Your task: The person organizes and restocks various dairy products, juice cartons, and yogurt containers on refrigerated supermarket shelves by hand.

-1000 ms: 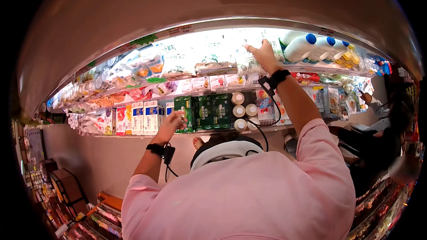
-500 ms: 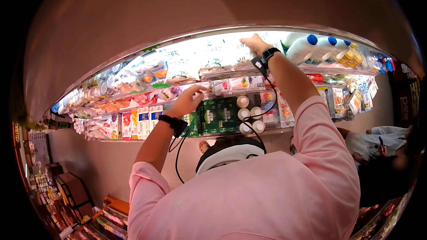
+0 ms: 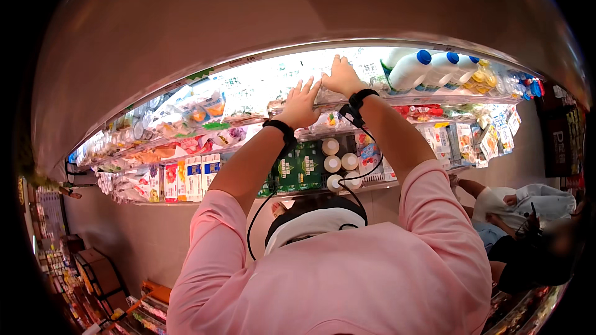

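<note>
Open fingers, spread toward the back of the shelf, are what your left hand [image 3: 300, 105] shows; your right hand [image 3: 341, 78] also has its fingers stretched out, and neither is closed around anything. Your hands are close together, the left one nearer the front edge of the upper shelf [image 3: 447, 100], the right one farther in. Both are over the white packs [image 3: 248, 94] with green print, which fill the middle of that shelf; glare there is so strong that you cannot tell whether your fingertips press on them. Toward the shelf's right end lie white bottles [image 3: 408, 73] with blue caps, tilted side by side. Green cartons [image 3: 304, 166] stand near the front edge of the lower shelf [image 3: 155, 203], with round white lids [image 3: 332, 163] just right of them and blue-and-white cartons [image 3: 194, 178] farther left. You wear a black band [image 3: 282, 129] on your left wrist and another on your right. Beyond the shelves' right end, another person [image 3: 534, 208] is near.
</note>
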Motion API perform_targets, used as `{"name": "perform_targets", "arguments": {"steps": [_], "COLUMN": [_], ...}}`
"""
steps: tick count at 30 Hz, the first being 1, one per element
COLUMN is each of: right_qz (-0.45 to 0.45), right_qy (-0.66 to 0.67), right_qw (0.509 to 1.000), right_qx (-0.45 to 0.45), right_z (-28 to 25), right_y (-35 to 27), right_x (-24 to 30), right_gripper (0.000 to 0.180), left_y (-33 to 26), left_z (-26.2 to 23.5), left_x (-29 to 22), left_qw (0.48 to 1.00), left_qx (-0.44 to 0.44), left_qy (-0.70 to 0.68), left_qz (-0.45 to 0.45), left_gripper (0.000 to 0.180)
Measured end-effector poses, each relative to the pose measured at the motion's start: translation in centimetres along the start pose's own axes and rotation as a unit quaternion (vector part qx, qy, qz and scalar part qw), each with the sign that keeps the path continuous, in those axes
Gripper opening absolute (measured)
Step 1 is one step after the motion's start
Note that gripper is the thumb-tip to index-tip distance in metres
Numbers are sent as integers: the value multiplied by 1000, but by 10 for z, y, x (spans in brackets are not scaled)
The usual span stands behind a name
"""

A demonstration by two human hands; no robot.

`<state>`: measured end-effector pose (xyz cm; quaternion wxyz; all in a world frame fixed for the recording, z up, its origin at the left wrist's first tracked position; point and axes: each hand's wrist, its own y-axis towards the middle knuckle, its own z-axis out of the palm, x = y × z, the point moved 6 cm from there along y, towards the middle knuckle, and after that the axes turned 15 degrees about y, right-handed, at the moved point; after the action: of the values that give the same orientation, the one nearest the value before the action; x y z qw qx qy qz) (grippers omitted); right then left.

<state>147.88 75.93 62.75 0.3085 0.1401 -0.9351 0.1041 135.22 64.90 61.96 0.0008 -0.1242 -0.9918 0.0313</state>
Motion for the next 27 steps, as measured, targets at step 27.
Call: {"name": "perform_targets", "arguments": {"steps": [27], "right_qz": [24], "right_qy": [4], "right_qw": [998], "right_qx": [54], "right_z": [50], "right_y": [-49], "right_x": [-22], "right_gripper": [92], "left_y": [-14], "left_z": [22], "left_x": [-57], "left_qw": [994], "left_qx": [10], "left_qy": [89], "left_qz": [-64], "left_gripper": [79]}}
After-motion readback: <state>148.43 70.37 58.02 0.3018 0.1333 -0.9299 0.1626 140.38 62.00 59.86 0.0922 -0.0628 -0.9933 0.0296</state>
